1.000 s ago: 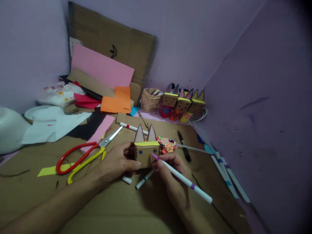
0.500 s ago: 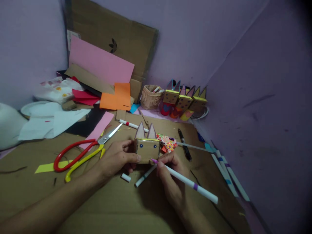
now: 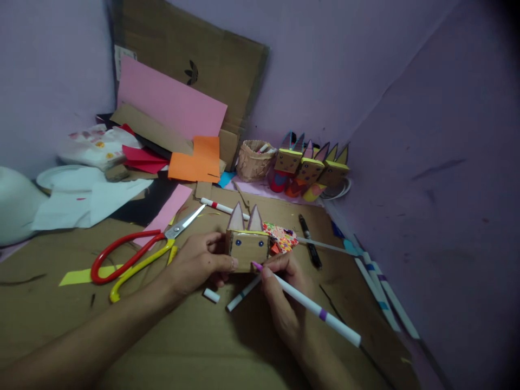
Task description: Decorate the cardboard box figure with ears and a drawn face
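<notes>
My left hand (image 3: 197, 265) grips a small cardboard box head (image 3: 247, 246) from its left side; the box has two pointed ears, a yellow top strip and two blue dot eyes. My right hand (image 3: 284, 295) pinches a white marker with a purple tip (image 3: 309, 306), and that tip touches the lower right edge of the box face. A white pen cap (image 3: 211, 295) and another white pen (image 3: 242, 294) lie on the cardboard just below my hands. A patterned red paper piece (image 3: 280, 238) lies right behind the box.
Red and yellow scissors (image 3: 138, 254) lie to the left. A red-banded marker (image 3: 221, 207), a black pen (image 3: 311, 248) and several white pens (image 3: 382, 298) lie around. Three finished box figures (image 3: 311, 170) and a small basket (image 3: 252, 161) stand by the wall; coloured paper sheets (image 3: 170, 105) lean at the back.
The marker tip has dropped from the box's face to its lower right edge. The box has tilted back slightly in my left hand. The view has shifted a little.
</notes>
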The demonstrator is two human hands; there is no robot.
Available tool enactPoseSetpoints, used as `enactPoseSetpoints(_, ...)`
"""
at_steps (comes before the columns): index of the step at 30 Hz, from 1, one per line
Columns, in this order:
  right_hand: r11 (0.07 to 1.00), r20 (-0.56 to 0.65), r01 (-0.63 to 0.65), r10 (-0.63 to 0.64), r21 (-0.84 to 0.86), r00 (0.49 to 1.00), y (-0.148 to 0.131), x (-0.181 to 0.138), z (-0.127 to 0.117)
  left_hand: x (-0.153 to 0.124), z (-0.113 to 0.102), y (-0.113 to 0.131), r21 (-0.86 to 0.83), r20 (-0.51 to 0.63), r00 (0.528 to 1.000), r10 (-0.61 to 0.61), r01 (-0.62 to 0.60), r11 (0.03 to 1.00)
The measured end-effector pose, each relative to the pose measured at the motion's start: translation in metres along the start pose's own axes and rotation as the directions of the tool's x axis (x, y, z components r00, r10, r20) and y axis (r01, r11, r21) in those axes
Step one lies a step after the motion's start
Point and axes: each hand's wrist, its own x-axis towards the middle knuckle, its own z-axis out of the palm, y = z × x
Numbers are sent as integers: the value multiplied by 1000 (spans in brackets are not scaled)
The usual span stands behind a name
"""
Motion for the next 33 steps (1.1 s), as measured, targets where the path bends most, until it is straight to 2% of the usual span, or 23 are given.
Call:
enactPoseSetpoints(5,999,0,-27,27,-20,1000,2,-2,1,-1,0,1,8,12,1000,-3,3,1000)
enactPoseSetpoints(8,1000,-7,-1,1,-23,1000,3,-1,1,-2,0,2,-3,15,1000,-1,1,1000)
enactPoseSetpoints(11,998,-11,32,-33,-49,999,0,0,2,-1,1,2,2,0,1000,-4,4,1000)
enactPoseSetpoints(17,996,-16,15,-16,-90,1000,-9,2,1,-1,1,2,-1,-14,1000,-12,12,1000)
enactPoseSetpoints(27,997,53,39,-35,-69,998,-6,0,-2,0,1,1,-3,-10,1000,-13,13,1000)
enactPoseSetpoints(33,999,12,-30,30,-33,999,-2,1,-2,0,1,2,6,-17,1000,-8,8,1000)
